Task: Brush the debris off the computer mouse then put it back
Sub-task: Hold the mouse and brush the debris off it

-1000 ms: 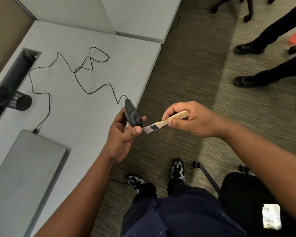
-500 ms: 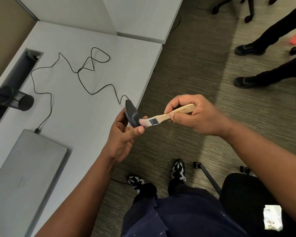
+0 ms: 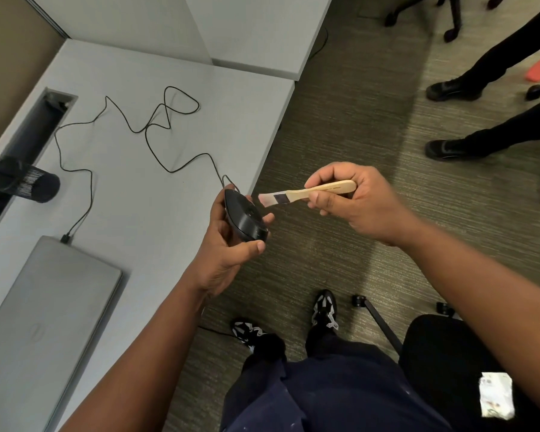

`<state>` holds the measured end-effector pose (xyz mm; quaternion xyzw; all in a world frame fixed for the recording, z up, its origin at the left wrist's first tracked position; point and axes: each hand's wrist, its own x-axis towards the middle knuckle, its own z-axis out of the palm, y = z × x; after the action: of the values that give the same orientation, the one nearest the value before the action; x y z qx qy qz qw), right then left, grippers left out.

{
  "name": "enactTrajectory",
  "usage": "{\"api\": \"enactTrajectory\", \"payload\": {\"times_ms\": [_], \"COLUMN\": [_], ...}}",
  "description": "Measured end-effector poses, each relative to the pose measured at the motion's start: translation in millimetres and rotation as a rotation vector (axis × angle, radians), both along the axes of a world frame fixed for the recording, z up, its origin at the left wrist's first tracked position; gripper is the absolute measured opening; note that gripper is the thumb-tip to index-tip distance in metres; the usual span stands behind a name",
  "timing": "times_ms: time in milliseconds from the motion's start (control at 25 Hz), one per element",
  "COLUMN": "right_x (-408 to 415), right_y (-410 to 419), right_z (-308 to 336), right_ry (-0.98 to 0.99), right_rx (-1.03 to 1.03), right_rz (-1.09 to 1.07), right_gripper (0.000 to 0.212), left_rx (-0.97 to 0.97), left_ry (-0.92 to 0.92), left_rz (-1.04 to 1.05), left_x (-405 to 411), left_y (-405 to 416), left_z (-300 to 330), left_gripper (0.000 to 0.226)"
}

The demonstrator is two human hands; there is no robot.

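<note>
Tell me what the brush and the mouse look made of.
Brush: pale bare wood handle, with grain-like tan colour; a dark band, probably metal; light bristles, type unclear. Mouse, held in the left hand: dark moulded plastic, judging by its smooth, slightly shiny shell.

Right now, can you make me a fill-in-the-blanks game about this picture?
The left hand holds the black ____.
The right hand grips a brush by its ____ handle.
The mouse's cable runs across the desk to the closed ____.

Missing words: mouse; wooden; laptop.
</note>
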<state>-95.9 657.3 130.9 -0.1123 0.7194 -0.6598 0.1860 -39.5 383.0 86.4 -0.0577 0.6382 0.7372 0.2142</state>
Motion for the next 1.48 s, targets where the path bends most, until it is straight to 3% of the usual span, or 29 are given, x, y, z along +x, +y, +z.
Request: {"api": "enactTrajectory", "payload": {"times_ms": [240,520,760,920,1040,1200,1360,1480], "right_x": [3,3,-1,-6,-7,-4,-5,-3], "right_y": [-3,10,1,-4,-5,-18,-26,-24], "right_z": [1,10,6,-7,-13,-10,-20,-24], "right_ry": [0.028,-0.068,-0.153,-0.332,-0.265,-0.287,-0.329,-0.227], "right_rx": [0.163,0.118,-0.126,-0.079,-0.042,-0.241,-0.078,-0.032], "right_rz": [0.131,0.311,0.103,0.047,-0.039,-0.065,-0.142,-0.208], "right_gripper": [0.013,0.01,0.017,0.012,0.011,0.015,0.011,0.01], "left_rx": [-0.125,-0.14,-0.141,-0.137,-0.14,-0.168,-0.185,-0.203], "left_ry": [0.036,0.035,0.021,0.018,0.013,0.04,0.039,0.043], "left_rz": [-0.034,-0.022,-0.031,-0.07,-0.099,-0.146,-0.151,-0.169], "left_x": [-2,-1,-2,-1,2,1,3,3], "left_y": [-5,-11,-11,-10,-8,-7,-6,-7], "left_z": [3,4,7,8,11,11,12,13], "left_gripper": [0.122,0.128,0.129,0.13,0.129,0.127,0.128,0.128]}}
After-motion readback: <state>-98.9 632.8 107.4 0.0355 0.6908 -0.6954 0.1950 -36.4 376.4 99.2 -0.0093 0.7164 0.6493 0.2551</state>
